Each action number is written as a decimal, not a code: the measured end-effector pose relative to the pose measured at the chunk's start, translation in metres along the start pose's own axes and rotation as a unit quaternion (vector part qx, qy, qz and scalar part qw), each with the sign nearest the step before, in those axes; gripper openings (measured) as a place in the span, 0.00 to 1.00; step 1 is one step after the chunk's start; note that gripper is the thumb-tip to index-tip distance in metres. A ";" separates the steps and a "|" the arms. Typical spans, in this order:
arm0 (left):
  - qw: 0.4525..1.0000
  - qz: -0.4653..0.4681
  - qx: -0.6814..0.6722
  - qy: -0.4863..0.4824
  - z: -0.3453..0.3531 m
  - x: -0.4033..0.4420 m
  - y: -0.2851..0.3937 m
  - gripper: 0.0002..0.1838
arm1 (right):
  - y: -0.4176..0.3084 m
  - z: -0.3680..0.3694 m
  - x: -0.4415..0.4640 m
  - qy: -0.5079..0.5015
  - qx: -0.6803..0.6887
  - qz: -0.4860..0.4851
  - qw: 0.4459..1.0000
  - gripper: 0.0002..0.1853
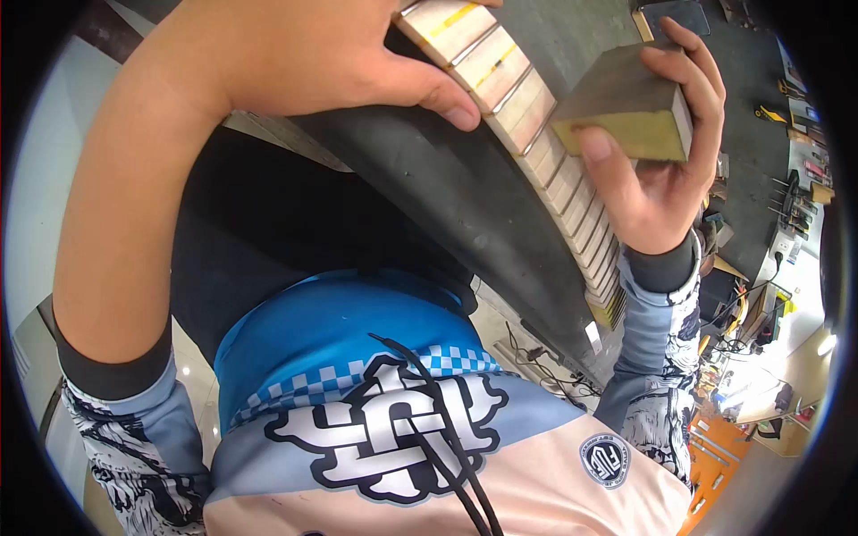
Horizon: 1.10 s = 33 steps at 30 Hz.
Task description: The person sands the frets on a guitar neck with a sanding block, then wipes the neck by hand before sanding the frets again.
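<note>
Through the head camera I have a bare-wood guitar neck [536, 134] running from the top centre of the frame down to the right of centre, its pale fingerboard crossed by close-set frets and marked with yellow near the upper end. My left hand [331, 58] comes in across the upper left and holds the neck by that upper end, the thumb lying along the near edge and most of the fingers hidden from me. My right hand [657, 201], in the upper right, is closed around a sanding block [626, 129] with yellow sides and a dark brownish face, thumb on the near side and fingers curled over the far end. The block's lower-left corner overlaps the neck's far edge in my view, and I cannot tell whether the two touch. Below the neck I see the dark counter [465, 210], slanting across the middle of the frame. Along the right edge lie small tools, one with a yellow handle [770, 113], then a wall socket [785, 246] and a bright lamp [827, 344] lower down. The bottom of the frame is filled by a blue, grey and peach jersey [536, 478], with black cords [438, 411] hanging over its white lettering.
</note>
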State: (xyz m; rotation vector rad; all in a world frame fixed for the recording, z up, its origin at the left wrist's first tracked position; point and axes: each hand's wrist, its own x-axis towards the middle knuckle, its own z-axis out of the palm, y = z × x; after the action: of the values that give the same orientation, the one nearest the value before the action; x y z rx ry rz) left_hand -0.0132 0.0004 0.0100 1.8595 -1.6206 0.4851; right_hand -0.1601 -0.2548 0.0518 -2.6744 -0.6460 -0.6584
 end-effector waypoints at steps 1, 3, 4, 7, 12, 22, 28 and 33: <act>1.000 0.002 -0.001 0.001 -0.001 -0.001 -0.001 0.37 | -0.002 0.001 0.002 -0.007 -0.023 -0.002 1.000 0.35; 1.000 0.007 0.001 0.001 -0.001 -0.002 -0.003 0.36 | -0.007 0.005 0.006 -0.010 -0.037 0.001 0.999 0.34; 1.000 0.010 0.005 0.002 -0.001 -0.002 -0.003 0.36 | -0.010 0.006 0.007 -0.011 -0.043 0.001 0.999 0.34; 1.000 0.014 0.014 0.004 0.000 -0.003 -0.003 0.36 | -0.033 0.009 0.011 -0.044 -0.022 -0.059 0.997 0.34; 0.998 0.043 0.050 0.019 0.016 -0.009 -0.016 0.36 | -0.014 0.009 0.006 -0.005 -0.054 0.021 0.998 0.37; 1.000 0.007 0.006 0.001 0.001 -0.003 -0.002 0.36 | -0.028 0.010 0.009 -0.023 -0.082 -0.053 0.995 0.36; 0.999 0.022 0.002 0.029 0.006 -0.006 -0.007 0.36 | -0.014 0.009 0.005 0.039 -0.048 0.037 0.997 0.31; 0.999 0.022 0.013 0.030 0.006 -0.004 -0.004 0.37 | -0.024 0.010 0.004 0.004 -0.038 0.003 0.999 0.33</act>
State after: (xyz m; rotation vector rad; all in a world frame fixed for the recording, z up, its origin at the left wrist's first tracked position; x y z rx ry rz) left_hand -0.0106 -0.0001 0.0021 1.8130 -1.6263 0.5775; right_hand -0.1649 -0.2286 0.0496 -2.7417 -0.6227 -0.7044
